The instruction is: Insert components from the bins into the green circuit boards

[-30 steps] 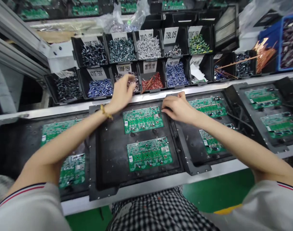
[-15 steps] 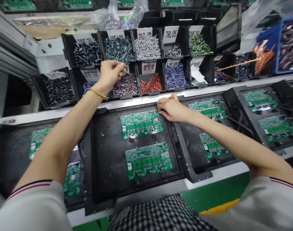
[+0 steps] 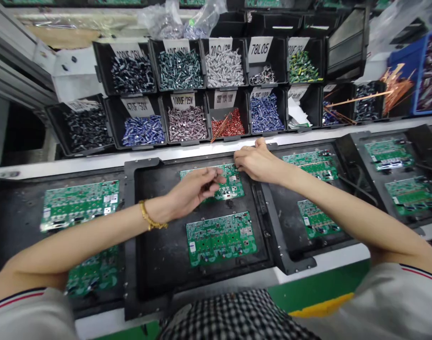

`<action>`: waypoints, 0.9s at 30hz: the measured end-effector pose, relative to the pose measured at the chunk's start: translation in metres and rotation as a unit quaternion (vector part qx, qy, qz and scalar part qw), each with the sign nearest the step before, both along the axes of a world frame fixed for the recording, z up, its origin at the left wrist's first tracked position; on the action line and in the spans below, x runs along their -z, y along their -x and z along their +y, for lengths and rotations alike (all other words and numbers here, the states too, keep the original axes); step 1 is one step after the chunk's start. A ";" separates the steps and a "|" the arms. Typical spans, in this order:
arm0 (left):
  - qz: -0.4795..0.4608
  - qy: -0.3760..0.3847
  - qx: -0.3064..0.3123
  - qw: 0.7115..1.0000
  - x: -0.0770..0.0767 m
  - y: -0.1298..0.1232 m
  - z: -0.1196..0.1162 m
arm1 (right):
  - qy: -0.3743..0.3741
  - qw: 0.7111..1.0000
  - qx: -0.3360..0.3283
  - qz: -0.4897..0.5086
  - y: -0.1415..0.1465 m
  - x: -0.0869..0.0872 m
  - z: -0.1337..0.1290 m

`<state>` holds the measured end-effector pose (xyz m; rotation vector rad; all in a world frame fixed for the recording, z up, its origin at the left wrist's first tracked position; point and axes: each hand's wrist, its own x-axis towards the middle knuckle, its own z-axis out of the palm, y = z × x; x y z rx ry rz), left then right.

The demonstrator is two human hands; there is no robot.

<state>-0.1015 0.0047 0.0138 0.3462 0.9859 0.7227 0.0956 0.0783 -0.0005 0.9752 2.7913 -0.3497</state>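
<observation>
My left hand (image 3: 196, 191) hovers over the upper green circuit board (image 3: 233, 189), covering its left part. Its thumb and fingers are pinched round a small electronic component (image 3: 216, 173), too small to tell its exact kind. My right hand (image 3: 254, 163) rests at the upper right corner of that same board, by the tray's back edge. Its fingers are curled in, and what they hold, if anything, is hidden. Below lies a second green circuit board (image 3: 221, 238) in the same black tray (image 3: 159, 264).
Behind the trays stand two rows of black bins, with purplish capacitors (image 3: 187, 123), red parts (image 3: 233, 123) and blue capacitors (image 3: 267, 113). Neighbouring trays hold more boards (image 3: 81, 200) left and boards (image 3: 317, 217) right. Copper-coloured strips (image 3: 396, 89) stick out at the right.
My left hand has come down from above the purplish capacitor bin to the upper board, its fingers still pinched. My right hand has stayed at the board's corner.
</observation>
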 end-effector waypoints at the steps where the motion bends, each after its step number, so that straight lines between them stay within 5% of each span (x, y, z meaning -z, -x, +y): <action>1: -0.001 0.021 -0.006 1.000 0.002 0.000 -0.008 | 0.001 1.000 0.001 -0.001 0.000 -0.001 0.000; 7: -0.022 0.076 -0.052 0.995 0.007 0.001 -0.027 | -0.021 0.991 0.094 0.096 0.007 -0.013 -0.031; 11: -0.051 0.084 -0.090 0.991 0.001 -0.005 -0.034 | -0.011 0.978 0.066 0.195 0.026 -0.025 -0.068; 14: -0.080 0.086 -0.102 0.988 -0.004 -0.007 -0.036 | -0.064 0.980 0.060 0.178 0.036 -0.032 -0.081; 18: -0.096 0.081 -0.081 0.989 -0.005 -0.002 -0.035 | -0.115 0.983 0.087 0.113 0.037 -0.032 -0.070; 27: 0.010 0.065 0.006 0.998 0.013 0.006 -0.043 | -0.078 0.992 0.096 0.020 0.028 0.012 -0.024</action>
